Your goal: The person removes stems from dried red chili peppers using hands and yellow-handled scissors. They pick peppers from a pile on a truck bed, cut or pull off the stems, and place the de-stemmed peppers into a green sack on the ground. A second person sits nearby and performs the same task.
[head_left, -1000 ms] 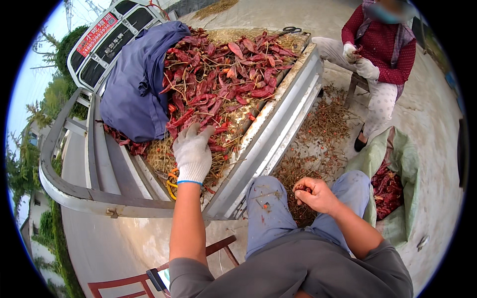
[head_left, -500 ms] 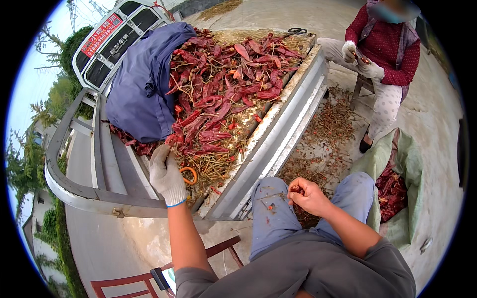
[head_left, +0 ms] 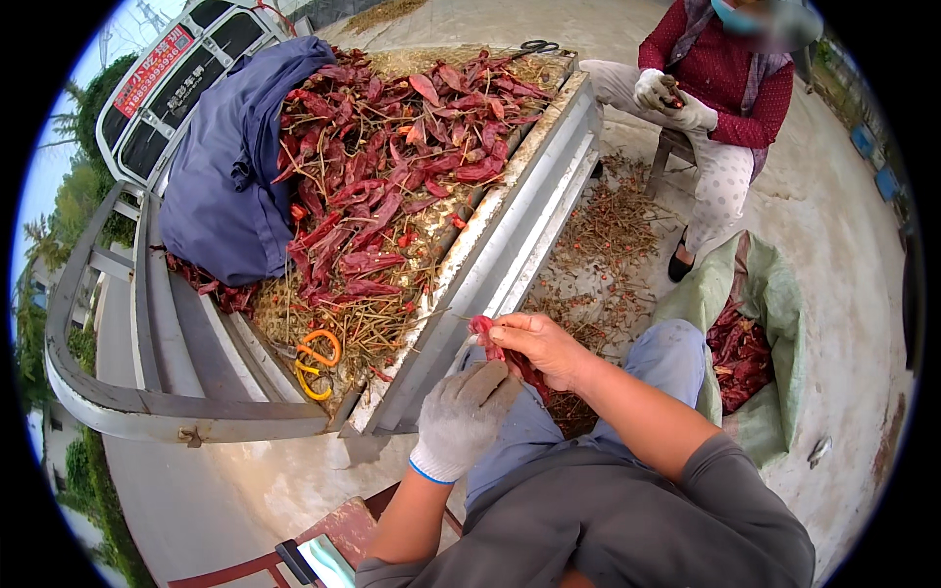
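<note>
A shrivelled dried red chili pepper is pinched narrowly between thumb and fingers of the bare right hand, above the lap. The left hand, knit-gloved, is curled close below; whether anything is gripped there cannot be told. Wrinkled, stemmed chilies are heaped on the metal-sided truck bed.

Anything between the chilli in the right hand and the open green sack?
Yes: in this view the trousered right knee lies between the chilli in the right hand and the green sack. Whether the hand clears knee height, I can't tell.
</note>
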The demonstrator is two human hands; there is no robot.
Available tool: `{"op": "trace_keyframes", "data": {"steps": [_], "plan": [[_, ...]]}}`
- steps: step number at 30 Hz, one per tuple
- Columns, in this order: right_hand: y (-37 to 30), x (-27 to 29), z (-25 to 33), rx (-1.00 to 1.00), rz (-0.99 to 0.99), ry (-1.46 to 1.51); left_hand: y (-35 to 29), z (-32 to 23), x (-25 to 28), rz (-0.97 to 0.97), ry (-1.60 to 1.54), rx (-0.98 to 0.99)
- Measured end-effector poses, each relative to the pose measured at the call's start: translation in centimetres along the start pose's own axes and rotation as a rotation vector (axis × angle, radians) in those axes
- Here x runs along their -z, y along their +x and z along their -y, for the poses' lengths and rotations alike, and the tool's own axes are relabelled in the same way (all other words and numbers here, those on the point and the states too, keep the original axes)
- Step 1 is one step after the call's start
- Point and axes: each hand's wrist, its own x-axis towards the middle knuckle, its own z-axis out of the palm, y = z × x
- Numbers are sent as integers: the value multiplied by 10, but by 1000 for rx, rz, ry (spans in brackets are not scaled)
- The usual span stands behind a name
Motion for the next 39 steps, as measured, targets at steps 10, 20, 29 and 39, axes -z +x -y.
{"op": "trace_keyframes", "data": {"steps": [10,20,29,39], "plan": [[-32,20,3,-8,140,32,4,4,-27,-317,-633,690],[-32,13,-5,-79,45,-148,15,4,-18,-47,-161,301],[-38,24,-3,-114,190,-171,13,0,-21,-48,-406,367],[-46,29,-7,14,327,-54,-6,-13,-48,-170,-1780,885]]}}
